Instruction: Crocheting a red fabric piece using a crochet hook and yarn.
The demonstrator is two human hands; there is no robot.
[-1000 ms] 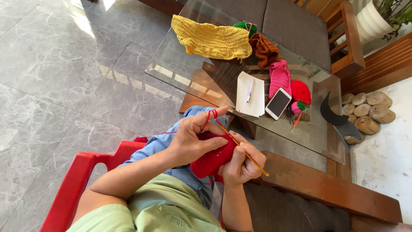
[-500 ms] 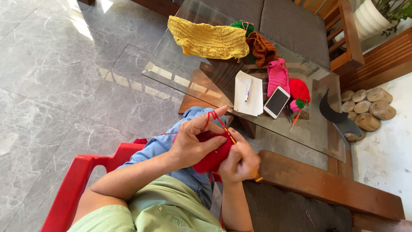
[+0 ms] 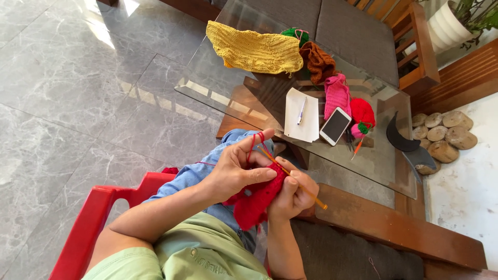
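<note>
My left hand pinches the top of a red knitted piece with thumb and fingers, and red yarn loops over its raised index finger. An orange crochet hook lies slanted in my right hand, which grips it from below with the tip pushed into the red fabric. Both hands are held over my lap, in front of a glass-topped table.
On the glass lie a yellow knitted piece, a brown one, a pink one, a red and green one, a white paper with a pen and a phone. A red plastic chair stands at my left. Wooden bench at right.
My hands have shifted slightly while working the hook through the red piece; the hook has slid further into the fabric. The view has drifted a little.
</note>
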